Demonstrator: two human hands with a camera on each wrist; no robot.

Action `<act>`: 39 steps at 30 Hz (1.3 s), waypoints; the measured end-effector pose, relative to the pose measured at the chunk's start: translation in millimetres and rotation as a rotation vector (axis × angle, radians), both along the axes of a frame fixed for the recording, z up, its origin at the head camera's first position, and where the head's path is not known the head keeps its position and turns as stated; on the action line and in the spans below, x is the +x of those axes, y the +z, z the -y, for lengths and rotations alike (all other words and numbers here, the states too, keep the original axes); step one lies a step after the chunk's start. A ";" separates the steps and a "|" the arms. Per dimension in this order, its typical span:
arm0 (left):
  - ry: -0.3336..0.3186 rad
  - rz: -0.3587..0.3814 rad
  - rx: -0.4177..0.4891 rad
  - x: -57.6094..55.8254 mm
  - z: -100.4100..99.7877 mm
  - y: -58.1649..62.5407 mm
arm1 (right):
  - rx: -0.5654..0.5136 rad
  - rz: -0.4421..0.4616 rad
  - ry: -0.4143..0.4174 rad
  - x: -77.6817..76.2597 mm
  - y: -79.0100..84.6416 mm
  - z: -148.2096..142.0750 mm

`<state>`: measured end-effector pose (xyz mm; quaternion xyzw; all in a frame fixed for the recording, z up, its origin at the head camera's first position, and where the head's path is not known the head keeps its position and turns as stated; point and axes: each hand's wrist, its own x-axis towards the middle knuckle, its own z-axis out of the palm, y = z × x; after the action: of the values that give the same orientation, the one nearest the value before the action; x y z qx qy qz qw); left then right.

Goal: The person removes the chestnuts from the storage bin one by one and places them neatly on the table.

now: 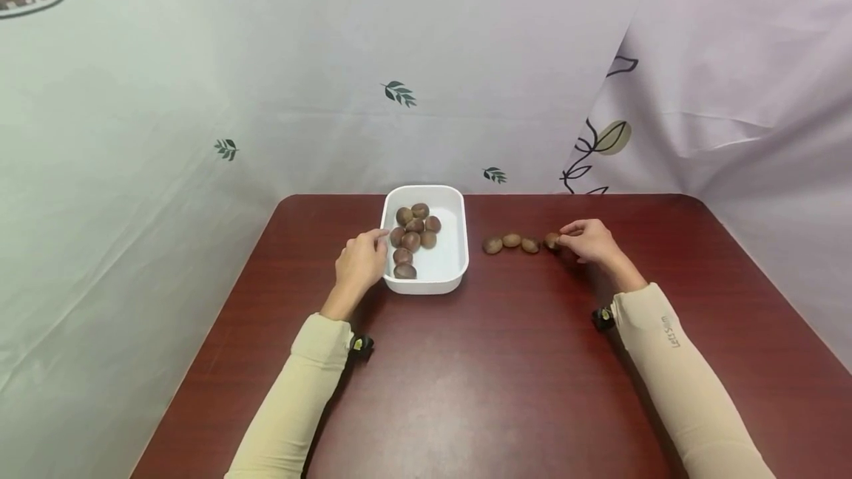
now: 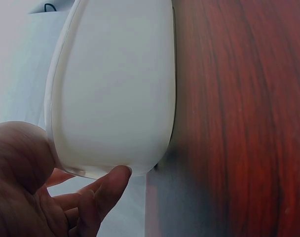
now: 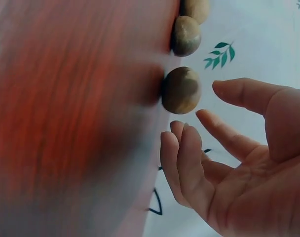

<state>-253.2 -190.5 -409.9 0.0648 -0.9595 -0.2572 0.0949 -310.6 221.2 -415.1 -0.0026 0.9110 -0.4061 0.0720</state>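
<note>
My left hand holds the left side of a white rectangular tray. In the left wrist view the thumb hooks over the rim and fingers lie against the outer wall. Several brown chestnuts are heaped along the tray's left half. To the right of the tray, three chestnuts lie in a row on the table. Beyond them lies another chestnut, with my right hand beside it. The right wrist view shows a gap between that chestnut and the spread thumb and fingertips.
The dark red wooden table has rounded back corners. Pale cloth printed with leaves hangs behind it and at the sides. Each wrist wears a small black camera, the left one just below the pale sleeve's cuff.
</note>
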 end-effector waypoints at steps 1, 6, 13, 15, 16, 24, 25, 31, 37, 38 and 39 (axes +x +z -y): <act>0.002 -0.002 0.000 -0.1 0.0 0.1 | 0.024 -0.014 -0.001 0.5 1.6 1.5; 0.002 -0.001 -0.002 -0.2 0.5 -0.3 | 0.073 -0.071 0.015 3.9 10.3 12.3; 0.004 -0.013 -0.003 -0.9 0.3 -0.5 | 0.140 -0.189 0.059 6.4 21.4 42.8; 0.005 -0.013 -0.003 -1.1 0.3 -0.9 | 0.123 -0.206 0.071 8.6 25.3 56.6; 0.005 -0.013 -0.004 -1.2 0.3 -1.1 | 0.109 -0.214 0.080 9.8 27.4 64.7; 0.005 -0.010 -0.009 -1.3 0.4 -2.4 | -0.015 -0.268 0.161 21.4 40.1 137.8; 0.004 -0.009 -0.009 -1.3 0.5 -2.2 | -0.037 -0.271 0.177 22.7 41.2 146.8; 0.003 -0.017 -0.008 -0.9 0.8 -1.2 | -0.100 -0.258 0.260 27.4 41.1 196.0; 0.007 -0.019 -0.008 -0.7 -0.2 -0.9 | -0.080 -0.251 0.409 26.0 33.4 228.1; 0.008 -0.016 -0.008 -0.7 -0.4 -0.8 | -0.080 -0.250 0.426 25.5 32.2 231.0; 0.007 -0.013 -0.008 -0.7 -0.6 -0.6 | -0.076 -0.247 0.436 25.0 31.3 233.6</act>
<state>-253.9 -189.9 -410.5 0.0661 -0.9597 -0.2532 0.1024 -285.7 -12.4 -383.9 -0.2513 0.8750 -0.4113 0.0457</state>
